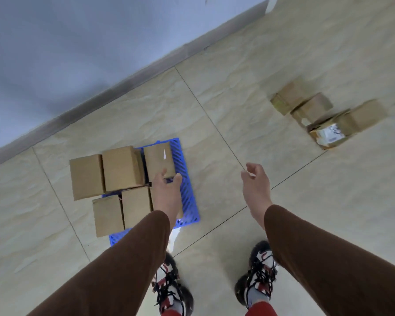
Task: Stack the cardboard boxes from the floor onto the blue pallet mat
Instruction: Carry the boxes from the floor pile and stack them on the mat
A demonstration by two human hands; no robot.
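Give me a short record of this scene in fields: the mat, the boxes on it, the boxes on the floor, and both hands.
mat: blue mat on tiled floor, near the wall
boxes on mat: at least five cardboard boxes, packed close together
boxes on floor: about three boxes, blurred, far right, apart from the mat
left hand: open, empty, over the mat's boxes
right hand: open, empty, over bare floor

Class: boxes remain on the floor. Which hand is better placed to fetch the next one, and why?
Probably the right hand: it is open, empty and on the side of the floor boxes. The left hand hangs over the blue pallet mat.
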